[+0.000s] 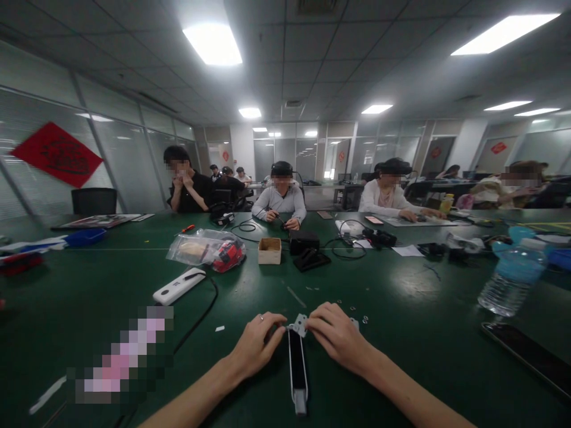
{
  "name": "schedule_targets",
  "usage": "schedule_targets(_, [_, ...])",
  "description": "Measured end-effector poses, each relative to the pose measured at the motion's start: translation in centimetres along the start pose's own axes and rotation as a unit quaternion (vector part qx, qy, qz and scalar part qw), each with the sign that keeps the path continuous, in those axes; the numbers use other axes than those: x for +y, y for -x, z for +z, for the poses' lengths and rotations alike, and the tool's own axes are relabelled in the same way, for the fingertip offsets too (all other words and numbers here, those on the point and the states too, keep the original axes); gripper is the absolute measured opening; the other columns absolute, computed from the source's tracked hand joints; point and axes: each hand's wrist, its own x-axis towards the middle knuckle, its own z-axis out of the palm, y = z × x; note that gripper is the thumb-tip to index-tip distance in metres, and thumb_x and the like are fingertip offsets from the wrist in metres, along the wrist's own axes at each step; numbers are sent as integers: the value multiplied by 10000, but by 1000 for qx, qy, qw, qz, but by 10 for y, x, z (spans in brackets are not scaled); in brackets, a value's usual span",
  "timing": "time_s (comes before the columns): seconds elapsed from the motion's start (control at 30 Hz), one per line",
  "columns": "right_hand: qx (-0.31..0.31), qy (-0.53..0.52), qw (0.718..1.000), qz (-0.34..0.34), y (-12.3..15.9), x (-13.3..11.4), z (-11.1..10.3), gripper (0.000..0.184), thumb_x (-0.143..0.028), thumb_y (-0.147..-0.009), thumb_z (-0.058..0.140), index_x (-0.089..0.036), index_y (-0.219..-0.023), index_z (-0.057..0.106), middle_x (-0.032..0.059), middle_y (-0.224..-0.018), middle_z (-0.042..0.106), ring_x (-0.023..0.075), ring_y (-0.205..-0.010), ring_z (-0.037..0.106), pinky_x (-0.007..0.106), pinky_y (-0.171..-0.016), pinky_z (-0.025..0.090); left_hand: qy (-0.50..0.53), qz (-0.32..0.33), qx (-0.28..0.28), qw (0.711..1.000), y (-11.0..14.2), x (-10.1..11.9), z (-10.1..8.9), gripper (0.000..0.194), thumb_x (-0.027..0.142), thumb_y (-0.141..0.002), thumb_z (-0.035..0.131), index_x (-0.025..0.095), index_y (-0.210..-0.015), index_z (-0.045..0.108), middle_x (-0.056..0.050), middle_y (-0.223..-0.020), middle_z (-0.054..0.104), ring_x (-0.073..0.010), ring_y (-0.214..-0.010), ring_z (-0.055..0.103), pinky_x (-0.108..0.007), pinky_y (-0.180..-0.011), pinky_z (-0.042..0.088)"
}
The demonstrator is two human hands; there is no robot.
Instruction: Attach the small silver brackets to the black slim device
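1. Long black-and-silver rail (298, 368) lies flat on the table (379, 386), running toward the person, with a small metal bracket (300, 324) at its far end.
2. Left hand (254, 348) and right hand (336, 336) are close together, one on each side of the bracket, fingers against it. Can't tell how firmly they grip it.
3. Risk: if the grip loosens, the bracket could twist or slip off the rail end.
4. Small screws (364, 319) lie loose just beyond the right hand. A knock from the wrist or fingers could scatter them, and they are tiny enough to get lost on the dark table.
5. The rail's near end sits close to the table edge, so a hard push toward the body could shift it.
6. Phone (530, 356) lies to the right, with a water bottle (513, 279) on its side beyond it. A wide elbow movement could hit the phone, and any leak from the bottle would wet the table.
7. Farther off are a white power bank (178, 285), plastic bag (205, 249), and cardboard box (269, 250). Co-workers (281, 196) sit across the table.
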Motion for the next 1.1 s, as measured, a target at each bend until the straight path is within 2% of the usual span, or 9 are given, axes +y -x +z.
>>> schedule_targets(0.13, [35, -24, 997, -65, 0, -11, 11, 195, -148, -927, 415, -163, -950, 609, 62, -869, 623, 155, -799, 509, 289, -694, 384, 39, 15, -9, 999, 3, 4, 0, 243, 292, -917, 447, 188, -1120, 529, -31, -902, 653, -149, -751, 589, -260, -723, 460])
schedule_targets(0.33, [64, -29, 994, -87, -1, -14, 17, 188, -161, -932, 425, -176, -966, 609, 54, -880, 637, 149, -810, 524, 287, -702, 383, 79, 27, 13, 996, 1, 9, -1, 195, 262, -882, 492, 186, -964, 652, -27, -798, 665, -130, -667, 583, -218, -640, 444])
schedule_targets(0.43, [47, -28, 997, -55, 0, -11, 18, 177, -193, -931, 440, -174, -970, 611, 57, -874, 635, 150, -804, 527, 286, -700, 388, 75, -13, 46, 996, -2, 9, -2, 188, 265, -848, 524, 195, -912, 687, -15, -736, 668, -123, -603, 565, -211, -589, 429])
schedule_targets(0.63, [-22, -20, 997, 68, 1, -2, 14, 160, -175, -886, 485, -171, -959, 628, 59, -900, 637, 166, -819, 532, 294, -705, 407, 54, -121, 106, 986, -7, 1, -5, 183, 265, -801, 532, 183, -835, 692, -5, -740, 692, -127, -590, 579, -218, -589, 440])
schedule_targets(0.73, [-85, -13, 990, 114, 0, -2, 11, 162, -176, -866, 499, -175, -945, 641, 55, -915, 639, 170, -833, 538, 292, -702, 419, 36, -142, 97, 984, -8, -6, -5, 178, 266, -794, 531, 184, -798, 689, 6, -695, 683, -130, -578, 581, -220, -592, 443])
schedule_targets(0.87, [-141, -20, 980, 142, 0, -3, 9, 190, -196, -878, 480, -181, -973, 644, 47, -935, 638, 165, -830, 544, 292, -706, 432, 35, -159, 78, 984, -8, -9, -4, 178, 265, -789, 529, 185, -791, 688, 6, -703, 687, -132, -583, 594, -217, -594, 452])
schedule_targets(1.1, [-134, -11, 982, 132, 2, 1, 15, 165, -177, -872, 492, -189, -952, 635, 39, -918, 635, 164, -816, 548, 289, -685, 433, 51, -169, 58, 983, -7, -9, -3, 216, 292, -803, 510, 182, -823, 695, 2, -721, 699, -139, -594, 609, -225, -606, 468])
